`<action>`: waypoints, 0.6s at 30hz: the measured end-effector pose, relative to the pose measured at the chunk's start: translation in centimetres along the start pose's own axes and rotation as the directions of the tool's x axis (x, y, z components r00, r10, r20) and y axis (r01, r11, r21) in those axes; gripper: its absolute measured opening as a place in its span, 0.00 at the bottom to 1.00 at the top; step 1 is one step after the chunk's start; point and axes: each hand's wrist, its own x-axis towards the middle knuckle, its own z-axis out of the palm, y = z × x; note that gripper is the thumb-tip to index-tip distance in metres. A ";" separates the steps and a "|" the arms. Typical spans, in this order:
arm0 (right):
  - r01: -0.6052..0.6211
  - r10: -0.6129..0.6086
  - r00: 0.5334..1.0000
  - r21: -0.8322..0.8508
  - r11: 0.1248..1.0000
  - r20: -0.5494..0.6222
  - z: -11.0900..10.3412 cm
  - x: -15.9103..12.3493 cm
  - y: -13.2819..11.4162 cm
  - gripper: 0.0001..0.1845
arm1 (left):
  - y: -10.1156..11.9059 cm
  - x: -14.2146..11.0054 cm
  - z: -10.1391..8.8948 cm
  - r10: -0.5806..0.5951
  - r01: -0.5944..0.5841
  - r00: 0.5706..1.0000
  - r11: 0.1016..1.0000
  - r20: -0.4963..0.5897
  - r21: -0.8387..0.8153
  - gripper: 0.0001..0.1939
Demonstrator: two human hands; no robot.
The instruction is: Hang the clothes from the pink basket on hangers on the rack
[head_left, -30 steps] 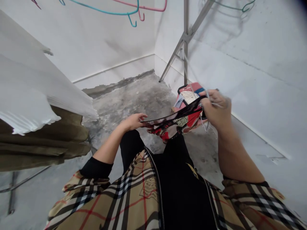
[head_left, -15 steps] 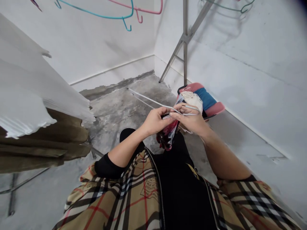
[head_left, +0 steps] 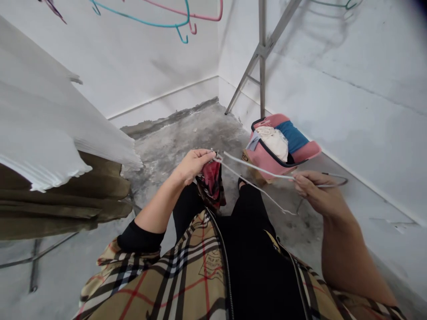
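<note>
My left hand (head_left: 192,163) pinches the top edge of a small red and black patterned garment (head_left: 211,186), which hangs down in front of my legs. The same fingers touch one end of a white wire hanger (head_left: 256,175). My right hand (head_left: 316,192) is closed on the hanger's hook end, out to the right. The hanger stretches between the two hands, over my knees.
A pink basket (head_left: 267,161) with white and blue clothes stands on the concrete floor by the right wall. A metal rack leg (head_left: 262,58) rises behind it. Teal and pink hangers (head_left: 173,20) hang overhead. White and olive garments (head_left: 50,146) hang at the left.
My hands were together at the centre; now they have spread apart, the right drawing the hanger's hook to the right and the left keeping the garment, which has bunched up.
</note>
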 end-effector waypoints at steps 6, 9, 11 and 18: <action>-0.035 0.045 0.997 -0.160 0.986 0.064 1.2 -0.5 -1.3 0.16 | 0.7 -0.4 0.1 0.153 -0.156 0.988 0.954 0.032 0.255 0.18; 0.084 -0.064 0.993 -0.211 0.974 0.101 3.4 0.9 -3.0 0.16 | 0.8 -0.4 0.7 0.320 -0.332 0.939 0.762 0.123 0.555 0.15; 0.148 -0.130 0.987 -0.213 0.966 0.098 4.5 1.8 -3.6 0.16 | 0.8 -0.3 1.0 0.452 -0.412 0.878 0.539 0.161 0.735 0.13; 0.242 -0.254 0.966 -0.188 0.952 -0.042 5.4 3.8 -3.5 0.14 | 2.0 -0.4 0.1 0.615 -0.363 0.750 0.076 0.243 0.929 0.17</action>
